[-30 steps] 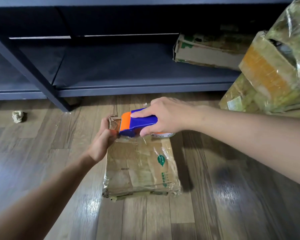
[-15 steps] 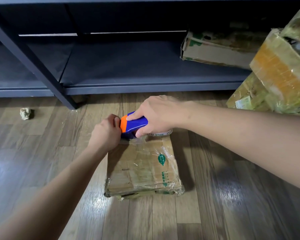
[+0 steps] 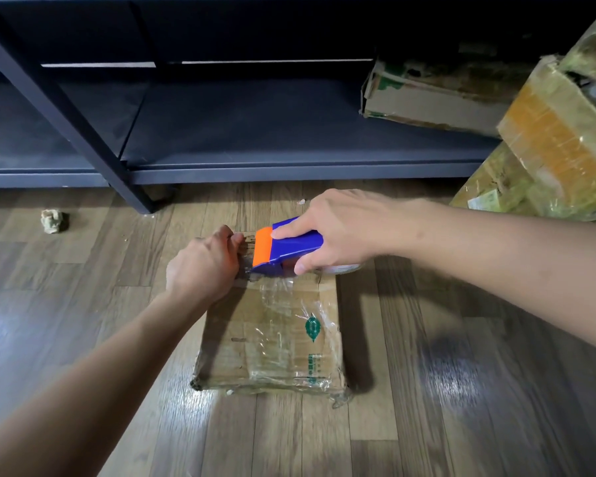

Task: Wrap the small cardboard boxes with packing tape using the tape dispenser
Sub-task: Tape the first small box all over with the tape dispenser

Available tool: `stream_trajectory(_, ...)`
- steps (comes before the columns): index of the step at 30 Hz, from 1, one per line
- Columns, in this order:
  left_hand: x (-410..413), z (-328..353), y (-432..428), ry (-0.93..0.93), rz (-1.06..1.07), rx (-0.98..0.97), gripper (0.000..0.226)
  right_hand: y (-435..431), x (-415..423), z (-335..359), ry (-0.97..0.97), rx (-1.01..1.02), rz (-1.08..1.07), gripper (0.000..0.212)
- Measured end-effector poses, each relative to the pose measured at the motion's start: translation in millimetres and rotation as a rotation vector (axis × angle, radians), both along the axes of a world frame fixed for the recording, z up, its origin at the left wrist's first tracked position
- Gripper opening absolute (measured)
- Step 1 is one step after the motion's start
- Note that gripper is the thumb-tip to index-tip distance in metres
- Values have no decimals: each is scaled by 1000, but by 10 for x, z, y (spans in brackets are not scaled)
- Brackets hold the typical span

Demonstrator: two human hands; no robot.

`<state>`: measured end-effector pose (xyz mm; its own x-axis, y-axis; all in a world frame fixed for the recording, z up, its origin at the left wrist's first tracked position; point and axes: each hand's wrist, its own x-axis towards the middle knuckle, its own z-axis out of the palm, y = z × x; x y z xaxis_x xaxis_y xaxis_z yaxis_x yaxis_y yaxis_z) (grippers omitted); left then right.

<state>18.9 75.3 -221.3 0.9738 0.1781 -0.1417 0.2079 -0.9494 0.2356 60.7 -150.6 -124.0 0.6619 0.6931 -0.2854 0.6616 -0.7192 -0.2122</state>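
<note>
A: Where is the box, and how does it lie?

B: One flat cardboard box [image 3: 272, 335] lies on the wooden floor [image 3: 427, 425], its long axis running from the near side away toward the dark shelf [image 3: 272, 132]. Clear tape already shines across its top.

A: And the tape dispenser?

B: One blue tape dispenser [image 3: 286, 247] sits at the box's far end, lying crosswise, its orange blade end pointing left toward the left hand [image 3: 203, 266].

A: What are the hands doing?

B: The right hand [image 3: 341, 232] is clamped around the dispenser, forefinger along its top. The left hand is curled closed at the box's far left corner, just beside the orange end; whether it pinches tape or the box edge, I cannot tell.

A: What else is around?

B: Three more taped boxes: one worn box [image 3: 434, 98] on the shelf's lowest board, and two stacked boxes [image 3: 547, 142] at the right edge. A crumpled wad [image 3: 53, 221] lies on the floor far left, near the slanted shelf leg [image 3: 66, 111]. The left forearm crosses the box's near left corner and hides part of it.
</note>
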Motion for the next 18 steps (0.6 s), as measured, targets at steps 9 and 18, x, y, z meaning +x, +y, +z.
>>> stream_trajectory(9, -43, -33, 9, -53, -37, 49, 49, -452, -26, 54, 67, -31, -45, 64)
stream_trajectory(18, -55, -76, -342, -99, -364, 229, 48, -350, -57, -82, 2, -102, -9, 65)
